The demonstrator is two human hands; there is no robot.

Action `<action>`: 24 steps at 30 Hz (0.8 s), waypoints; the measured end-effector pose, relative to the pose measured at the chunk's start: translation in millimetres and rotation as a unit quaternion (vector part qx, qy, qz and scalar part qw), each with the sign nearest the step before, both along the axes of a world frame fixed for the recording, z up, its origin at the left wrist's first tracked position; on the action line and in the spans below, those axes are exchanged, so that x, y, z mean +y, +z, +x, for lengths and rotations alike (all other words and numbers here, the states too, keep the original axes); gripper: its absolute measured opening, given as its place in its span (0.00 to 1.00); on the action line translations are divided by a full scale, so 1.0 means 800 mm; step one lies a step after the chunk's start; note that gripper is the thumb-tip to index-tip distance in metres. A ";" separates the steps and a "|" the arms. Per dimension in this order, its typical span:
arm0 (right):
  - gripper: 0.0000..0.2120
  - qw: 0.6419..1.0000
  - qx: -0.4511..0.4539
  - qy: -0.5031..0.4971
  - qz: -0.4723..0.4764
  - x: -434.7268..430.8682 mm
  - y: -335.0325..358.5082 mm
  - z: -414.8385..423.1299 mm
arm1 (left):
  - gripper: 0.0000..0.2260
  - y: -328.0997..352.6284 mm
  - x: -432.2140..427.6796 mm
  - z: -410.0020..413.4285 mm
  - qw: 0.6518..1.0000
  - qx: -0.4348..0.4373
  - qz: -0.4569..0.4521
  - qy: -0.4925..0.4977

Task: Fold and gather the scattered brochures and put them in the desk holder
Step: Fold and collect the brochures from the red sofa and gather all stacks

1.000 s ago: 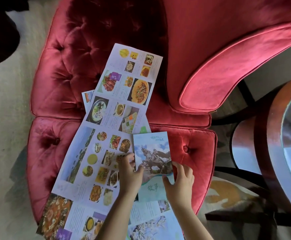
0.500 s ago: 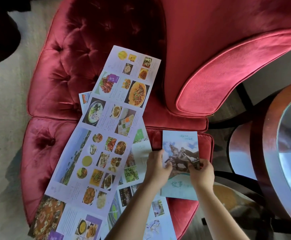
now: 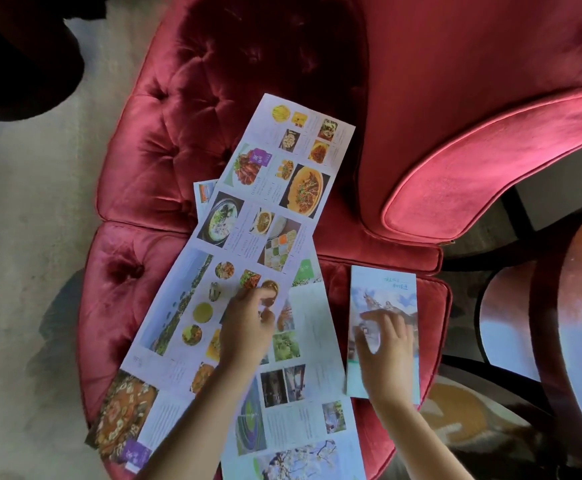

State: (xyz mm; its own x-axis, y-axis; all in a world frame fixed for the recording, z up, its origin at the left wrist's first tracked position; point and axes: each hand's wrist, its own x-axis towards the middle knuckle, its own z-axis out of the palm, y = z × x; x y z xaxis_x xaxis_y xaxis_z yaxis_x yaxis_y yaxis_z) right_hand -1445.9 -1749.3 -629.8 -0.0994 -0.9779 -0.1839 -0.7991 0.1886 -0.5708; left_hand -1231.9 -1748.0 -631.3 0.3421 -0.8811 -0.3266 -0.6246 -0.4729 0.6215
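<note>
Under right hand, folded brochure (flat)

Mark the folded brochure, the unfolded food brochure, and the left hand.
folded brochure (image 3: 383, 285): head view, upper cover above the fingers.
food brochure (image 3: 242, 237): head view, middle panel.
left hand (image 3: 246, 329): head view, back of hand.

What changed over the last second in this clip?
The folded brochure moved right, off the food brochure, onto the chair seat. The left hand let go of it and went to the food brochure's right edge; its grip there is unclear. The right hand rests on the folded brochure, fingers spread. The food brochure stayed put.
</note>
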 end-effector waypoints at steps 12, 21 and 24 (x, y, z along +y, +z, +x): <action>0.40 0.831 0.110 0.544 0.034 0.078 -0.020 0.175 | 0.39 0.002 0.194 0.130 0.796 -0.051 0.258 0.546; 0.40 0.847 0.105 0.520 0.039 0.094 -0.032 0.178 | 0.24 -0.018 0.259 0.127 0.778 0.055 0.220 0.586; 0.45 0.853 0.103 0.509 0.053 0.105 -0.032 0.186 | 0.23 -0.013 0.259 0.137 0.739 0.117 0.183 0.638</action>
